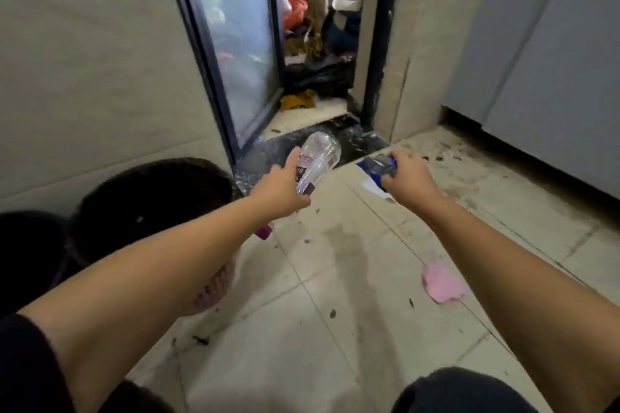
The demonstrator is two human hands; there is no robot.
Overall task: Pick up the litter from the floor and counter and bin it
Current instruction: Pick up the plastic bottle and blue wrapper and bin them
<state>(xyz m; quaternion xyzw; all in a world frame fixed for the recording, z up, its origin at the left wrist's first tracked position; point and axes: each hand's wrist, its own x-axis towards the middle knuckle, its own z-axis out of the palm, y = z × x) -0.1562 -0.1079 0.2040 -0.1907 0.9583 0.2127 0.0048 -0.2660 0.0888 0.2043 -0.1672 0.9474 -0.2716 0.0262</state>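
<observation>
No wording can be read anywhere. The clear cup at the middle of the scene carries a printed label: a pinkish-red band with white lettering near its far end and dark maroon print lower down, all too blurred to make out. The crushed bottle just to its right has a blue wrapper whose print is equally unreadable. The pink scrap on the floor, nearer and to the right, shows no marks.

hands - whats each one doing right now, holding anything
Left hand: closed on a clear plastic cup.
Right hand: closed on a crushed clear bottle with a blue label.
</observation>
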